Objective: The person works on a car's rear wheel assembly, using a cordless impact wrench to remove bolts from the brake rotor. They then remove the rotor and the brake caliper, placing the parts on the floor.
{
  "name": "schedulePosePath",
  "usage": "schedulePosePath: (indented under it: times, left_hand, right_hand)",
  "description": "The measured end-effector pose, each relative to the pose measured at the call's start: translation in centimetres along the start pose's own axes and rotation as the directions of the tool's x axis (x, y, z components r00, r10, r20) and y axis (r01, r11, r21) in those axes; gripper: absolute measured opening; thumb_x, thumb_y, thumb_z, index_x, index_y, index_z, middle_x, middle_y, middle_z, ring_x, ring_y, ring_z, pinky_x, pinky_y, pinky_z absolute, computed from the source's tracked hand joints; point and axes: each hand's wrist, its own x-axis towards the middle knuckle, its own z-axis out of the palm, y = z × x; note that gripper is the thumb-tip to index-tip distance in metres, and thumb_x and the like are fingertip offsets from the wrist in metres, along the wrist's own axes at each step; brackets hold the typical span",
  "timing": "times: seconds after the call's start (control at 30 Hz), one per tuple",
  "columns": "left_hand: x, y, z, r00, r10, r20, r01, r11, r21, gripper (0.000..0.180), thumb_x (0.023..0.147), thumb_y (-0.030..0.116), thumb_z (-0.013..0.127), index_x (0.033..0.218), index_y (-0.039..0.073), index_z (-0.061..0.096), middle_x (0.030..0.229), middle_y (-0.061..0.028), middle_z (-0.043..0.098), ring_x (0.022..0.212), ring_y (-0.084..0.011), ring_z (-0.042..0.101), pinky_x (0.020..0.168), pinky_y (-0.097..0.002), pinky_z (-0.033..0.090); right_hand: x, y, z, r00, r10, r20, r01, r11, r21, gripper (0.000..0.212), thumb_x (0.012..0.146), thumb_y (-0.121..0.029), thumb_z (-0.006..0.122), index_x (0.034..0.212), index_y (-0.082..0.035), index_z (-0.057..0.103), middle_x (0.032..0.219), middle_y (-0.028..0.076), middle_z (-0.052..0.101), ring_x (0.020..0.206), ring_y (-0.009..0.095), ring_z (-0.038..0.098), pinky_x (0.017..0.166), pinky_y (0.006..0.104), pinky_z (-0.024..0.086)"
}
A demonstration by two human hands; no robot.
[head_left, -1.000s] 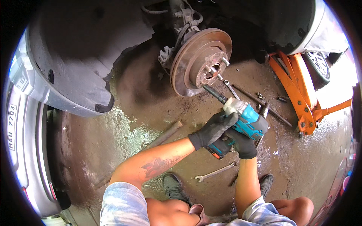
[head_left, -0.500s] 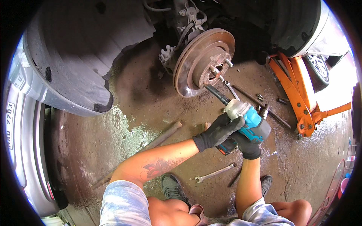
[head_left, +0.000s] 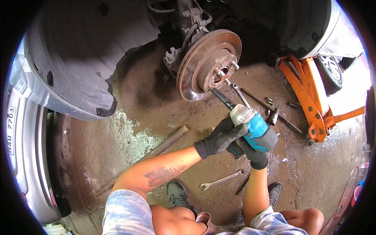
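Note:
A blue and black cordless impact wrench (head_left: 256, 127) is held in both my gloved hands. My left hand (head_left: 224, 136) is closed around it from the left side, near its silver nose. My right hand (head_left: 253, 153) wraps the handle, mostly hidden under the tool's body. The long dark socket (head_left: 222, 98) on its front points up and left, its tip at the lower edge of the hub on a rusty brake disc (head_left: 194, 74). Whether the tip sits over a stud or only touches the hub I cannot tell. Several studs (head_left: 235, 65) stick out of the hub.
An orange jack (head_left: 309, 102) stands at the right, beside a wheel (head_left: 329, 72). On the wet floor lie a combination wrench (head_left: 222, 179), a long bar (head_left: 288, 121), loose sockets (head_left: 273, 116) and a wooden-looking pole (head_left: 168, 141). The car's dark wheel-arch liner (head_left: 78, 58) hangs at left.
The impact wrench and both hands have shifted slightly left, the tool turning a little. Its socket stays against the hub's lower edge. The whole view has moved slightly.

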Motion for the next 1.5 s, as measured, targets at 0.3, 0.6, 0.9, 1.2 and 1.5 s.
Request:
schedulePosePath:
  times: [0.3,0.6,0.9,1.2,1.5]
  left_hand:
    - [0.2,1.6,0.4,0.999,0.009,-0.035,-0.008,1.000,0.028,0.072,0.093,0.057,0.053,0.142,0.006,0.040,0.136,-0.0059,0.049,0.125,-0.0162,0.044,0.109,-0.0348,0.033]
    - [0.3,1.4,0.1,0.996,-0.046,-0.072,0.044,0.999,-0.027,0.062,0.094,0.051,0.056,0.137,0.007,0.046,0.129,-0.0035,0.054,0.117,-0.0124,0.048,0.103,-0.0311,0.038]
    - [0.4,1.7,0.0,0.997,-0.062,-0.055,0.063,0.998,0.023,0.072,0.092,0.060,0.054,0.139,0.006,0.044,0.132,-0.0065,0.052,0.120,-0.0158,0.047,0.105,-0.0345,0.037]
    - [0.3,2.3,0.2,0.997,-0.058,-0.045,0.059,0.998,0.031,0.069,0.094,0.059,0.051,0.137,0.005,0.045,0.130,-0.0075,0.053,0.119,-0.0165,0.047,0.105,-0.0353,0.037]
    - [0.6,1.0,-0.3,0.997,-0.036,-0.064,0.038,0.999,0.033,0.069,0.095,0.055,0.051,0.142,0.005,0.039,0.134,-0.0069,0.051,0.123,-0.0168,0.046,0.107,-0.0356,0.035]
  right_hand:
    - [0.4,-0.3,0.3,0.991,0.127,-0.041,-0.125,0.990,0.059,0.030,0.083,-0.011,0.073,0.113,-0.009,0.067,0.110,0.006,0.068,0.100,0.022,0.064,0.089,0.0378,0.050]
    - [1.1,-0.6,-0.2,0.973,0.216,0.079,-0.230,0.938,0.259,0.030,0.083,-0.008,0.073,0.113,-0.009,0.067,0.109,0.006,0.069,0.098,0.021,0.065,0.086,0.0357,0.051]
    - [0.7,-1.2,0.9,0.973,0.224,-0.065,-0.208,0.960,0.189,0.028,0.083,-0.008,0.074,0.110,-0.008,0.068,0.107,0.005,0.070,0.096,0.019,0.065,0.085,0.0354,0.052]
    - [1.1,-0.4,0.1,0.957,0.289,0.019,-0.286,0.933,0.220,0.026,0.084,-0.011,0.073,0.110,-0.009,0.068,0.106,0.004,0.069,0.095,0.017,0.064,0.083,0.0343,0.052]
    - [2.7,-2.7,1.9,0.842,0.535,0.076,-0.526,0.779,0.341,0.019,0.088,-0.018,0.070,0.102,-0.006,0.065,0.085,0.002,0.065,0.074,0.013,0.060,0.066,0.0300,0.050]
